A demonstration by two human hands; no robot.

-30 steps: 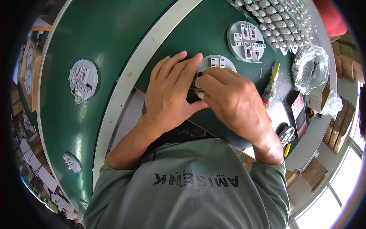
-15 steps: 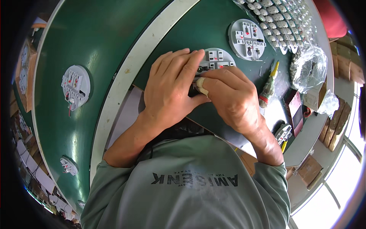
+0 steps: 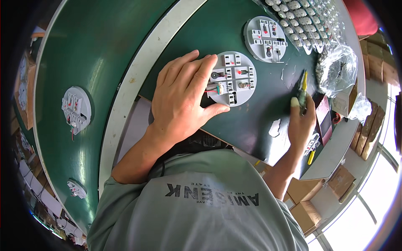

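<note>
Dark green and glossy in places, our desk spreads beneath both arms. We have the left grip spread out, fingers laid along the left side of a pale grey disc and thumb near its lower rim; how firmly it presses, we cannot tell. Our right grip is closed around a tool with a yellow end, well apart to the disc's right.

As we judge it, the disc could skid or turn if pushed from one side, since only the left grip steadies it and the desk looks smooth. Red wire beside that grip's fingers might snag and pull loose if we drew away carelessly. A hasty swing of the right grip could knock the clear plastic bag to its upper right.

Left of the left grip, a white strip curves between the desk and another green surface. Up and right of that grip, a second disc sits near rows of small white parts. We see a white scrap just left of the right grip, and brown cartons below it, past the desk's edge.
</note>
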